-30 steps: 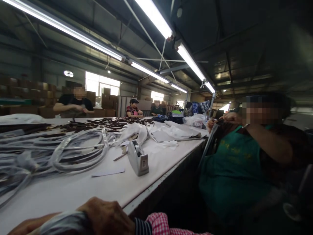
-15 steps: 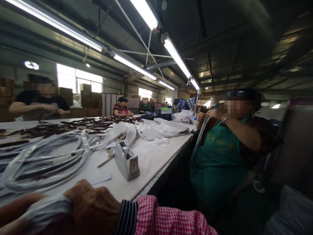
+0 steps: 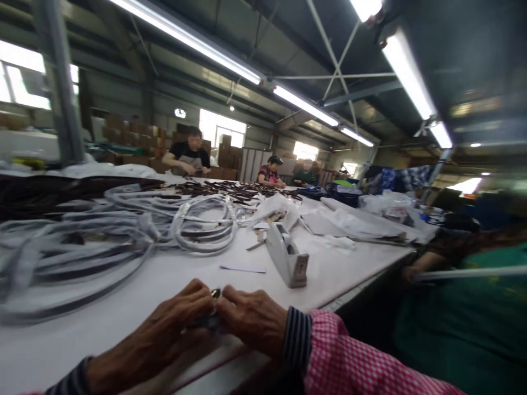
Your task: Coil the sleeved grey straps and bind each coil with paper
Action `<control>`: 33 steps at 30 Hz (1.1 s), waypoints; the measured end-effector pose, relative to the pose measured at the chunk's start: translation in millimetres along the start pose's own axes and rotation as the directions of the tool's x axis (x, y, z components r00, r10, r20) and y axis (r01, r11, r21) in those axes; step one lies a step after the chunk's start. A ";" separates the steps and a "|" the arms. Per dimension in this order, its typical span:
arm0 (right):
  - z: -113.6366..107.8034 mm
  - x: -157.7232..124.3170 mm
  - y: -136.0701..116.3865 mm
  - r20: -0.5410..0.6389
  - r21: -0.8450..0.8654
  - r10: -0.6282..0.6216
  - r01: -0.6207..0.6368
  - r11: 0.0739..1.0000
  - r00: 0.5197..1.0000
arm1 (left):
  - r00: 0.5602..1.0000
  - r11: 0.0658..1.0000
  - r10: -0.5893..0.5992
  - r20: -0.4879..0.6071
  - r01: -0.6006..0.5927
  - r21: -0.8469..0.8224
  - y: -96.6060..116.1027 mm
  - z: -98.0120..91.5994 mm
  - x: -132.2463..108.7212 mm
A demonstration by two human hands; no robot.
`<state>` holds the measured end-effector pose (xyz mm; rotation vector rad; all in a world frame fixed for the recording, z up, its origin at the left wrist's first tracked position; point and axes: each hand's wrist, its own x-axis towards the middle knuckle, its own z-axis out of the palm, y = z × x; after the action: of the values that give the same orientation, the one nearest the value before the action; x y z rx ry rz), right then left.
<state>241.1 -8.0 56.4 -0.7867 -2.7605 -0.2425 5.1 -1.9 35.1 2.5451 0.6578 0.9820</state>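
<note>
Both hands' grip: a small wrapped piece (image 3: 205, 321) is pinched in the closed fingers of the left hand (image 3: 160, 323) and right hand (image 3: 256, 319).
Wrapped piece: held over the white table (image 3: 349, 269), near its edge, mostly hidden by fingers.
Grey wrap: judged light, soft, slippery.
Shiny tip (image 3: 215, 293): probably stiff; best gripped just beside it, through the wrap.

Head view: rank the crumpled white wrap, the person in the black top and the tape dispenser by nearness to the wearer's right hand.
From the right hand:
1. Tape dispenser: just beyond it, slightly to its right.
2. Crumpled white wrap: behind the dispenser, farther over the table.
3. Person in the black top: at the far side, toward the left.
</note>
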 end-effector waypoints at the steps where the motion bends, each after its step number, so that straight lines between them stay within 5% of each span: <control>1: -1.0 -5.5 2.9 0.040 0.129 0.012 -0.017 0.992 0.999 | 0.999 1.000 -0.017 0.038 0.017 -0.005 1.9 4.4 -3.1; 5: -3.3 -26.8 20.2 0.114 0.377 0.105 -0.141 0.915 0.988 | 0.989 0.997 -0.060 0.135 0.065 -0.036 9.0 7.8 -2.4; 11: -10.2 -24.5 31.9 0.160 0.243 0.262 -0.296 0.924 0.952 | 0.984 0.999 -0.034 0.173 0.030 0.025 9.1 -7.0 0.2; 18: -7.6 22.3 41.8 0.212 0.127 0.095 -0.124 0.984 0.973 | 0.963 0.996 -0.077 0.258 0.064 0.058 9.6 -16.5 2.3; 21: -4.3 33.0 48.4 0.308 0.177 0.106 -0.167 0.970 0.945 | 0.955 0.995 -0.096 0.280 0.081 0.064 3.2 -22.8 -0.9; 27: 10.6 51.8 51.2 0.294 0.187 0.160 -0.221 0.957 0.942 | 0.942 0.968 -0.183 0.281 0.123 0.218 -15.0 -48.2 -2.1; 30: 15.8 57.4 44.2 0.278 0.154 0.250 -0.300 0.941 0.928 | 0.951 0.919 -0.233 0.203 0.147 0.366 -17.8 -35.6 1.8; 33: 17.6 55.8 39.3 0.243 0.131 0.287 -0.324 0.937 0.927 | 0.982 0.898 -0.168 0.082 0.118 0.424 -29.2 -0.9 -0.9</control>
<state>212.9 56.6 59.5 -1.2470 -2.7522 0.1492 -4.9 22.2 21.9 2.8354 1.1062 0.6927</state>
